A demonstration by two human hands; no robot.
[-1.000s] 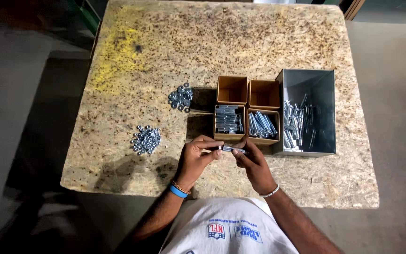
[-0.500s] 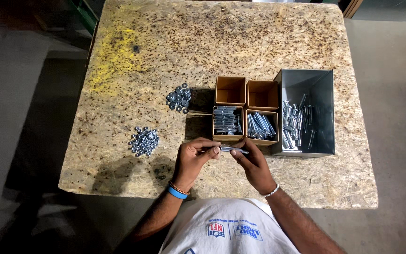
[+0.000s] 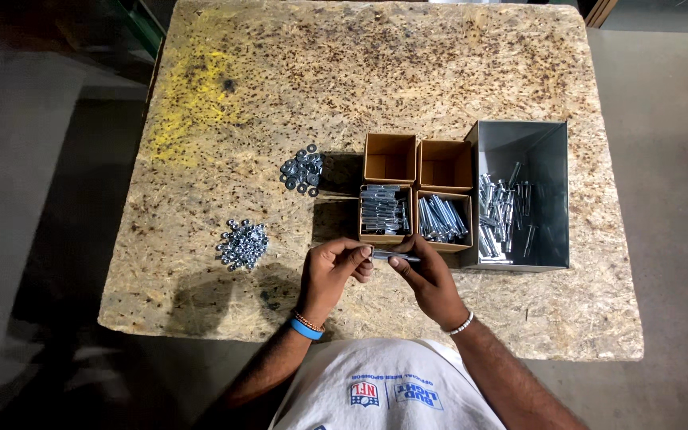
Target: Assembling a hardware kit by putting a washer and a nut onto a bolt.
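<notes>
Both of my hands meet near the table's front edge on one metal bolt [image 3: 396, 256], which lies level between them. My left hand [image 3: 334, 273] pinches its left end with fingertips. My right hand [image 3: 430, 280] grips the shank from the right. Just beyond the hands stand two small cardboard boxes, one [image 3: 385, 212] filled with stacked bolts and one [image 3: 442, 219] holding loose bolts. A pile of washers [image 3: 302, 170] and a pile of nuts [image 3: 243, 244] lie to the left on the board.
Two empty cardboard boxes [image 3: 390, 157] [image 3: 445, 165] stand behind the filled ones. A grey metal bin [image 3: 523, 143] with several bolts sits at the right. The chipboard tabletop [image 3: 360, 72] has a yellow stain at far left. Concrete floor surrounds it.
My hands have stayed together on the bolt, with only small finger shifts at its left end. The piles and boxes have not moved.
</notes>
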